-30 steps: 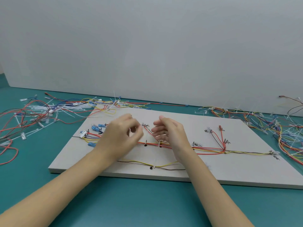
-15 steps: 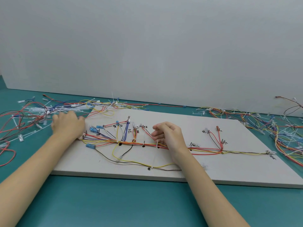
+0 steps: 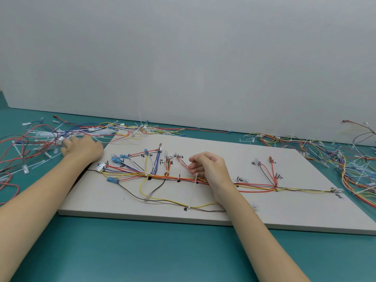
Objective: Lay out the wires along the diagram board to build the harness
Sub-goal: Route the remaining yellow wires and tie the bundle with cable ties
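Two hands: both in view, forearms entering from the lower edge of the frame.
Left hand [image 3: 82, 148]: off the board at left of centre, fingers extended flat into the loose wire pile [image 3: 30, 143] and white cable ties [image 3: 43, 135] on the teal table [image 3: 142, 251]; whether it grasps anything cannot be told.
Right hand [image 3: 209, 166]: centre of frame, resting on the harness trunk [image 3: 162, 177], fingers curled with the tips at a red branch wire [image 3: 183, 162]; an actual pinch cannot be confirmed.
Diagram board [image 3: 223, 212]: pale, flat on the table, handwritten labels at branch ends.
Harness: red, yellow, blue and black wires run left to right across the board's middle; white connector [image 3: 101, 166] and blue terminals [image 3: 116, 159] at its left end.
Second wire pile [image 3: 345, 169]: right edge of frame, beside the board.
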The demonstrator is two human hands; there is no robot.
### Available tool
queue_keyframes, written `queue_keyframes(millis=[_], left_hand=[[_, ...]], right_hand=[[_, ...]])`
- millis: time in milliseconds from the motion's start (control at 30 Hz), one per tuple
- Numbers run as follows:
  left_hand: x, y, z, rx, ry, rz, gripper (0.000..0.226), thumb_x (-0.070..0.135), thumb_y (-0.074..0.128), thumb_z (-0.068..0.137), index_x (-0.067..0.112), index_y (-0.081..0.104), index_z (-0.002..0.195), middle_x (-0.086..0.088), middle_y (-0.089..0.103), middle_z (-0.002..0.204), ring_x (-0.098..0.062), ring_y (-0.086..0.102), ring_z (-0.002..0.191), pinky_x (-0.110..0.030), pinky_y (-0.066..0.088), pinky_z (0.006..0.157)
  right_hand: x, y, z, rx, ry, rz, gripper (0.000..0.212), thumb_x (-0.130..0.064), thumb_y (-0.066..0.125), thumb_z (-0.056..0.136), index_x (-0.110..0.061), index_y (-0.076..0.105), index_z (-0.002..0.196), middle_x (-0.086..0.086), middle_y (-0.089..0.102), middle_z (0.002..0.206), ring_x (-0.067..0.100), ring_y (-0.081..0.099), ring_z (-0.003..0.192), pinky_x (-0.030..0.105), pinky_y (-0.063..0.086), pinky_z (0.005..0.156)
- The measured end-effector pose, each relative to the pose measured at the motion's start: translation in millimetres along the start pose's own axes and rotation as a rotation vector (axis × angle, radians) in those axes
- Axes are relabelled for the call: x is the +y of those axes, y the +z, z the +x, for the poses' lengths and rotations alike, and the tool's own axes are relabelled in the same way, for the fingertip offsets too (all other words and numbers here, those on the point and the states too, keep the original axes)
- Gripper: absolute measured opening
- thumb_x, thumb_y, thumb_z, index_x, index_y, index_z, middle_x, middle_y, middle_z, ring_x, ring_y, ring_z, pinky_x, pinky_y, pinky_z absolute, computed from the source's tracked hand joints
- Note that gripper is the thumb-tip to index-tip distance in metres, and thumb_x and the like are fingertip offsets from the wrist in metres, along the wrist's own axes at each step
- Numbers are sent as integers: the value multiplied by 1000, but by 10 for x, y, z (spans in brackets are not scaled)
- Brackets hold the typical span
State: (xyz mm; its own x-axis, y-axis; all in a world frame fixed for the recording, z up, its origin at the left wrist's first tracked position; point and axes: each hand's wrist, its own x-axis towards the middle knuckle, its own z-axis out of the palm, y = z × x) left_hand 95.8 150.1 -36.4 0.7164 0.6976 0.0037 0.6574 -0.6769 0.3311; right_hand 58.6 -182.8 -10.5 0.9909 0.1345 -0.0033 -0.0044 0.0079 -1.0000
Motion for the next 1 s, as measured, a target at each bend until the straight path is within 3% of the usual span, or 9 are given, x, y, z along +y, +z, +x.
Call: queue_keyframes(millis=[167,333,467,600,867,1000], left_hand=[[-13,-7,53,-39,-18,49,57,41,37,95,6,43,140,-19,28,151,-37,14,140,-52,17,112],[-18,14,66,-30,-4,51,52,33,39,96,3,44,138,-16,31,150,-38,15,139,-54,17,111],[-52,-6,77,81,50,104,35,13,49,92,-2,54,123,-21,49,134,-39,38,127,-46,34,102],[-107,-43,61,213,155,86,14,1,58,87,-8,63,95,-29,63,102,-44,60,98,-45,49,77],[-77,-145,34,235,131,-20,11,-5,61,79,-10,61,88,-34,61,95,-50,59,94,-50,50,79],[-94,-163,32,204,127,-13,14,-5,59,80,-7,53,93,-35,59,104,-51,57,101,-50,49,81]], right_hand=[[7,-10,6,-4,-4,-9,18,-3,52,90,-2,67,82,7,65,63,13,59,56,17,48,52],[17,-10,9,-10,-10,-17,17,-4,52,90,-2,67,83,7,65,64,13,59,56,17,48,52],[20,-9,12,-10,-9,-19,17,-4,52,91,-2,67,83,7,66,65,13,59,56,17,49,53],[23,-4,9,-10,-7,-19,17,-4,52,90,-2,67,83,8,65,66,13,59,57,17,48,53],[17,-1,8,-7,-9,-18,16,-3,52,90,-2,67,83,7,65,65,13,59,56,17,48,52],[19,-1,7,-7,-14,-17,17,-4,53,90,-2,67,82,7,65,65,12,59,56,17,48,52]])
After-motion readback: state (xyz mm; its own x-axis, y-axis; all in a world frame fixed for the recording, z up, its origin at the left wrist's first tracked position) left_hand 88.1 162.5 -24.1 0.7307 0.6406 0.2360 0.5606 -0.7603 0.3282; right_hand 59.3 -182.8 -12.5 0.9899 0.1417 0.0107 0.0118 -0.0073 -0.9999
